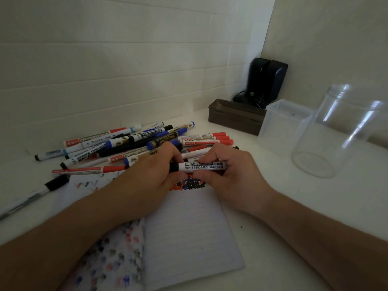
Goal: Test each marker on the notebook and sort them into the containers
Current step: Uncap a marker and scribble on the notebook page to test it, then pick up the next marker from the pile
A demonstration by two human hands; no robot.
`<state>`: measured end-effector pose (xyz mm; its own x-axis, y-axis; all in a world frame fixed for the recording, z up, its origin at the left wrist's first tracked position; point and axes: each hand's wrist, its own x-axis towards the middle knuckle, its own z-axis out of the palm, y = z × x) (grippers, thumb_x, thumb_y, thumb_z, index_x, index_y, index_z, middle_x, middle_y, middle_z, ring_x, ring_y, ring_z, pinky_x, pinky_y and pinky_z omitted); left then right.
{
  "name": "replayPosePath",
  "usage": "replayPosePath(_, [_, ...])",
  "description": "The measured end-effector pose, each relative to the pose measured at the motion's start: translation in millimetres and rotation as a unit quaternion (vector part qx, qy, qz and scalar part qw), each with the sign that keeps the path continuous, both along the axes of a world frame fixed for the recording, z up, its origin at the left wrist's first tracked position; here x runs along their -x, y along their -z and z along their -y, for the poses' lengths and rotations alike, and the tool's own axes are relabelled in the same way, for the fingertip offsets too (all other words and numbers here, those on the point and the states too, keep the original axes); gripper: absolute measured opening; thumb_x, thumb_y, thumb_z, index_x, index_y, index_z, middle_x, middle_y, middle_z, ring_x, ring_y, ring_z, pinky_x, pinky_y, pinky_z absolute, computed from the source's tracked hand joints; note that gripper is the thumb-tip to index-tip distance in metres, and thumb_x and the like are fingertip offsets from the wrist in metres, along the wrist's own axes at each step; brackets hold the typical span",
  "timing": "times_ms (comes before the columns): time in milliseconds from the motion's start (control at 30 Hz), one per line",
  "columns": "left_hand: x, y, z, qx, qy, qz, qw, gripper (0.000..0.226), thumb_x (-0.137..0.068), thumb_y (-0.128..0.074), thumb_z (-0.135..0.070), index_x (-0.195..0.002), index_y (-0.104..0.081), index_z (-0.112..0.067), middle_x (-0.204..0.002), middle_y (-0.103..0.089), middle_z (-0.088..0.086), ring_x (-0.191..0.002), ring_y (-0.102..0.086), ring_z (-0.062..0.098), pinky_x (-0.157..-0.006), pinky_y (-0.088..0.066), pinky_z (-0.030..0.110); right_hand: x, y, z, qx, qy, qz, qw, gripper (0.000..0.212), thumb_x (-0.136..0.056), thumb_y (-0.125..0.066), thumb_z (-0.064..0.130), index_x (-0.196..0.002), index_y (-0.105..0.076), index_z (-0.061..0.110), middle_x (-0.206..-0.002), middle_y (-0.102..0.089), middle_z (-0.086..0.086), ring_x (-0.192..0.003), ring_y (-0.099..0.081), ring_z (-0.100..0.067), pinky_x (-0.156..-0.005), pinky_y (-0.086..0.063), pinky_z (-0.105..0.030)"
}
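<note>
Both hands grip one whiteboard marker over an open notebook on a white desk.

The white desk (pixel 294 206) carries the lined notebook (pixel 189 232), its top edge and left page covered with red, blue and black test marks. To the right stand a clear round jar (pixel 340 131) and, just beside it, a translucent square container (pixel 281 124). Behind the hands lies a pile of markers (pixel 134 143). The left hand (pixel 155 171) curls around the black cap end of the whiteboard marker (pixel 201 166); the right hand (pixel 228 171) pinches its labelled barrel, held level just above the notebook.
</note>
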<state>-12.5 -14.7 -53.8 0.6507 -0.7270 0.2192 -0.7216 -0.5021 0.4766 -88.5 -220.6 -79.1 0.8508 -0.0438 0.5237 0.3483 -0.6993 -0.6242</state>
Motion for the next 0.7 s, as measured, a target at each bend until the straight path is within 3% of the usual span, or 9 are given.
replayPosePath(133, [2.8,3.5,-0.2,0.004,0.021,0.003,1.000,0.004,-0.104,-0.048,-0.037,-0.104,-0.045,-0.034,-0.076,-0.057,-0.009,-0.075,-0.053,-0.002,-0.059,-0.039,0.017,-2.2,-1.3,-0.3,-0.021,0.015,-0.051,0.998,0.021,-0.080,-0.087,0.031,-0.090,-0.068,0.028,-0.094,-0.075,0.008,-0.086,-0.072,-0.009,-0.077,-0.061,-0.038])
replayPosePath(300, [4.3,2.9,-2.9,-0.033,0.030,0.053,0.998,0.016,-0.106,-0.038,-0.043,-0.099,-0.048,-0.032,-0.082,-0.056,-0.010,-0.074,-0.052,0.006,-0.067,-0.044,0.032,3.4,-8.8,-8.3,0.020,0.042,-0.078,0.996,0.022,-0.083,-0.082,0.045,-0.095,-0.069,0.031,-0.100,-0.074,0.012,-0.089,-0.068,-0.002,-0.081,-0.060,-0.034])
replayPosePath(400, [10.9,-7.0,-3.7,-0.094,0.028,0.096,0.991,0.016,-0.105,-0.042,-0.042,-0.098,-0.052,-0.032,-0.088,-0.055,-0.009,-0.079,-0.052,0.010,-0.076,-0.049,0.042,27.4,-14.5,-10.0,0.067,0.050,-0.098,0.992,0.017,-0.090,-0.075,0.034,-0.106,-0.072,0.029,-0.109,-0.074,0.006,-0.096,-0.067,-0.008,-0.089,-0.058,-0.034])
replayPosePath(567, [92.2,-11.7,25.0,-0.064,0.129,0.164,0.976,0.018,-0.094,-0.051,-0.049,-0.097,-0.063,-0.036,-0.086,-0.057,-0.019,-0.080,-0.049,0.002,-0.072,-0.041,0.025,156.8,-13.3,16.2,0.014,0.074,-0.081,0.994,0.019,-0.089,-0.078,0.023,-0.107,-0.077,0.030,-0.095,-0.072,0.019,-0.086,-0.067,-0.001,-0.075,-0.049,-0.013])
replayPosePath(700, [196.1,11.9,83.6,-0.037,0.260,0.183,0.947,0.020,-0.094,-0.052,-0.055,-0.097,-0.061,-0.037,-0.082,-0.056,-0.020,-0.077,-0.048,0.004,-0.070,-0.034,0.018,299.7,2.9,48.6,-0.036,0.155,-0.075,0.984,0.019,-0.086,-0.082,0.024,-0.103,-0.078,0.030,-0.088,-0.072,0.020,-0.082,-0.070,-0.006,-0.068,-0.051,-0.014])
